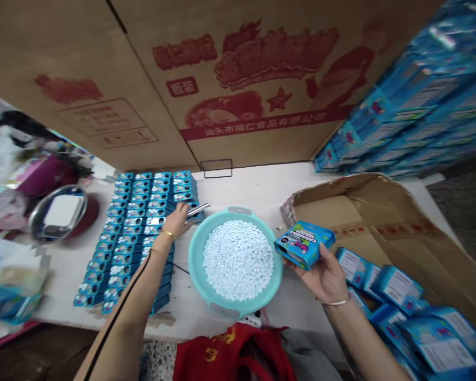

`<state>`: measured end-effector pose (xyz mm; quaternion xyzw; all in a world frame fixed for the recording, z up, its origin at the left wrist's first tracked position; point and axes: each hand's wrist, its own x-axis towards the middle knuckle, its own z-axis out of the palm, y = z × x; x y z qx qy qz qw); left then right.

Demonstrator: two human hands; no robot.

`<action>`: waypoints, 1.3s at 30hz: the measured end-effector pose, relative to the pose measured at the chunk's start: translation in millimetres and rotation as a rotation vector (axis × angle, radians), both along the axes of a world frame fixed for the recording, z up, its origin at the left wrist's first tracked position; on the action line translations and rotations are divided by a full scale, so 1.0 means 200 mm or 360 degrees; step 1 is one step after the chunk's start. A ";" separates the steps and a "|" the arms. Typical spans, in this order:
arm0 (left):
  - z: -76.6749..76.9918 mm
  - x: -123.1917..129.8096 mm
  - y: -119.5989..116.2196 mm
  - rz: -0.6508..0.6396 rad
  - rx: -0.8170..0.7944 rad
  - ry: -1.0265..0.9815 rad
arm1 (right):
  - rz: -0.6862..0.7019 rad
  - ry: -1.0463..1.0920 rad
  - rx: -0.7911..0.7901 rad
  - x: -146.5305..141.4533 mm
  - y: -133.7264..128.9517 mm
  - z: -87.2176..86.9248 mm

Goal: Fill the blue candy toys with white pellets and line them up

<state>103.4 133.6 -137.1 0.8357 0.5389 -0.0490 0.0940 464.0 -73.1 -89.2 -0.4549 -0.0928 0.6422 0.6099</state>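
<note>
My left hand [176, 221] is at the right side of the rows of small blue boxes [130, 230], its fingers closed on a thin silver metal tool [198, 209] that points right. My right hand [326, 275] grips a blue printed box [306, 243] by its right and lower edges, just right of the basin. Between the hands sits a round turquoise basin [196, 259] holding many small pale blue-white pieces [238, 260].
An open cardboard box [341, 209] at the right holds several blue boxes [400, 288]. Stacked blue boxes [404, 121] rise behind it. A large printed carton [230, 69] stands along the back. A metal bowl [83, 200] is at the left.
</note>
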 end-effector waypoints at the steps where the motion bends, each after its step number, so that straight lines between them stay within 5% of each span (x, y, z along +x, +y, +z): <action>1: 0.00 0.02 0.00 -0.0032 0.0010 0.0022 | -0.0010 0.0017 0.0007 -0.04 0.00 -0.01; 8: -0.03 0.03 0.07 -0.0130 -0.0091 0.0226 | -0.0101 0.0193 -0.0104 -0.27 0.06 -0.01; 15: 0.01 -0.06 0.08 -0.0087 -0.0045 0.0150 | -0.0043 0.0054 -0.0115 -0.27 0.03 -0.11; 21: 0.07 0.00 -0.27 -0.0048 -0.0021 -0.0396 | -0.0212 0.0040 -0.0003 -0.19 -0.06 -0.10; 26: 0.04 0.11 -0.59 -0.0132 -0.0360 -0.0232 | -0.0213 0.0014 -0.0001 -0.11 -0.09 -0.10; 30: -0.07 0.27 -0.62 -0.0056 -0.0176 0.0032 | -0.0171 0.0012 -0.0106 -0.09 -0.11 -0.10; 35: -0.21 0.45 -0.68 -0.0325 -0.0268 0.0028 | -0.0076 0.0007 -0.0150 -0.11 -0.18 -0.12; 39: -0.24 0.49 -0.82 -0.0498 -0.0400 -0.0022 | -0.0065 0.0051 -0.0180 -0.12 -0.26 -0.14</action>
